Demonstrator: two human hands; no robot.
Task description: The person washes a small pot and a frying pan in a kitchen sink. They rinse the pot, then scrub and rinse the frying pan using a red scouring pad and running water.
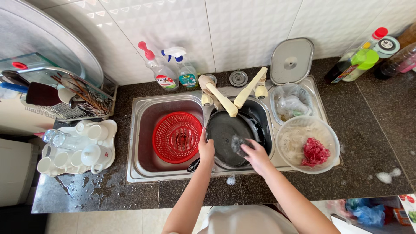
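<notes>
A black frying pan [225, 130] lies in the right basin of a steel double sink [141, 134]. My left hand [206, 147] grips the pan's left rim, near its black handle at the sink's front edge. My right hand [255, 154] presses a dark scrubbing sponge [239, 143] against the inside of the pan, lower right. Two cream tap spouts [236, 97] reach over the pan from the back.
A red plastic colander [177, 136] sits in the left basin. A clear bowl with red meat [308, 145] rests at the right. Spray bottles [171, 71], a steel lid [291, 60], sauce bottles [368, 54], a white cup tray [80, 149] and a dish rack [69, 97] ring the counter.
</notes>
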